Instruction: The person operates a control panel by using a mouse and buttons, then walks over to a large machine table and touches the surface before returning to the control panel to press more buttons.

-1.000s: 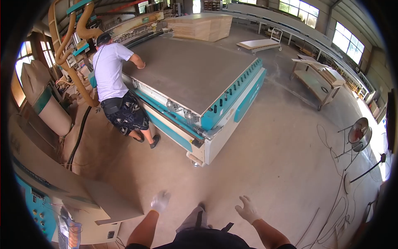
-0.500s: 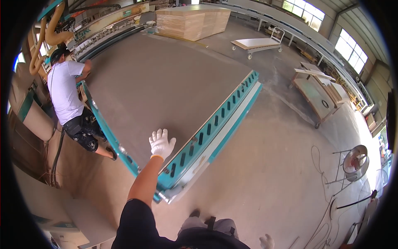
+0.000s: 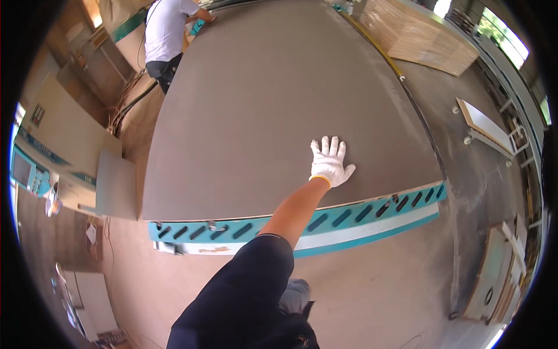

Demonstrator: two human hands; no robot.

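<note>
My left hand (image 3: 330,163), in a white knit glove with a yellow cuff edge, lies palm down on a large brown-grey board (image 3: 256,110). Its fingers are spread and grip nothing. The board covers a machine table whose near edge is a teal slotted rail (image 3: 340,218) with a white and teal strip below. A small metal fitting (image 3: 213,225) sits on the rail left of my forearm. My right hand is out of view.
A co-worker in a white shirt (image 3: 165,32) leans at the board's far left side. Left stands a machine cabinet with a control panel (image 3: 29,171). Wrapped stacked boards (image 3: 415,35), a white-topped cart (image 3: 485,122) and a trolley of panels (image 3: 494,273) stand on the right.
My view has turned and moved closer, so the board fills more of it. My left hand now rests farther right on the board. My right hand has left the view.
</note>
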